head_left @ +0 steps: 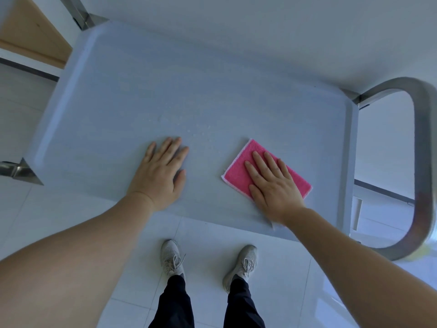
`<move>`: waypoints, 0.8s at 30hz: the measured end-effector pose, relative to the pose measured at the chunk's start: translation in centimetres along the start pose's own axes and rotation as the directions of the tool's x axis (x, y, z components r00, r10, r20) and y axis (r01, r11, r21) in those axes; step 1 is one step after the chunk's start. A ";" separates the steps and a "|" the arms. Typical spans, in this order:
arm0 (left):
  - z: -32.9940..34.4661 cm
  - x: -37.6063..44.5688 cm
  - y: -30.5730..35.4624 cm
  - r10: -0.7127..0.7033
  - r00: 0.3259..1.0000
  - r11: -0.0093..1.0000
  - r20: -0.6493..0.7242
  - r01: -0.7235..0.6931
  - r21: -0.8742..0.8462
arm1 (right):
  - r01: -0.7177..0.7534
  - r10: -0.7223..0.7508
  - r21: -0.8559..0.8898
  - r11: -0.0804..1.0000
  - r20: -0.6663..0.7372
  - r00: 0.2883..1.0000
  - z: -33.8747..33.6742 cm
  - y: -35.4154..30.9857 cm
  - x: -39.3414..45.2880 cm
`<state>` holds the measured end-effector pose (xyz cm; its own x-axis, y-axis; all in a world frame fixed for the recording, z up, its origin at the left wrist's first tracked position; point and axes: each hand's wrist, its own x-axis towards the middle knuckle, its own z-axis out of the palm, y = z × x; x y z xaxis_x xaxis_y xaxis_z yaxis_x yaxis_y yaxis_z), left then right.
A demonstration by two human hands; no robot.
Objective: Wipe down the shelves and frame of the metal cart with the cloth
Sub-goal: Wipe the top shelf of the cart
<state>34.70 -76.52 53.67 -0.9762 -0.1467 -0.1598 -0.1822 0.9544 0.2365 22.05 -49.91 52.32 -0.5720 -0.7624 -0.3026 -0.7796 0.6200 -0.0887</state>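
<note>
Seen from above, a person's right hand (272, 183) presses flat, fingers spread, on a pink rectangular cloth with a pale edge (238, 171) lying on the pale grey top shelf (165, 79) of a metal cart. The left hand (160, 171) rests open and empty beside it. Droplets (198, 131) between them suggest wiping has barely begun; the curved steel handle (423, 162) and frame look untouched.

White tiled floor (71, 228) noted underfoot. Two grey lace-up shoes (171, 256) stand apart on it, below black trousers (175, 304). Tan wooden panel (28, 31) at upper left.
</note>
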 end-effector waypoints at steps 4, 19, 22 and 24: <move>0.1 0.0 -0.1 -0.005 1.000 1.000 0.001 0.005 0.004 | 0.022 -0.023 -0.029 0.999 -0.019 1.000 -1.2 2.3 3.3; 0.1 0.0 -0.3 -0.009 1.000 1.000 0.011 0.009 0.001 | -0.337 0.348 0.097 0.936 -0.139 0.927 -5.2 10.0 14.4; 0.0 0.0 -0.3 -0.006 1.000 1.000 0.010 0.006 -0.004 | -0.351 0.360 0.089 0.932 -0.135 0.923 -5.1 9.7 14.4; 0.0 0.0 -0.3 -0.009 1.000 1.000 0.010 0.009 -0.001 | -0.354 0.363 0.086 0.931 -0.135 0.922 -5.0 9.4 14.3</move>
<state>34.77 -76.82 53.58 -0.9734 -0.1522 -0.1715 -0.1906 0.9528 0.2362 5.24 -55.92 51.90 -0.8448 -0.5029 -0.1826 -0.5015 0.8633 -0.0569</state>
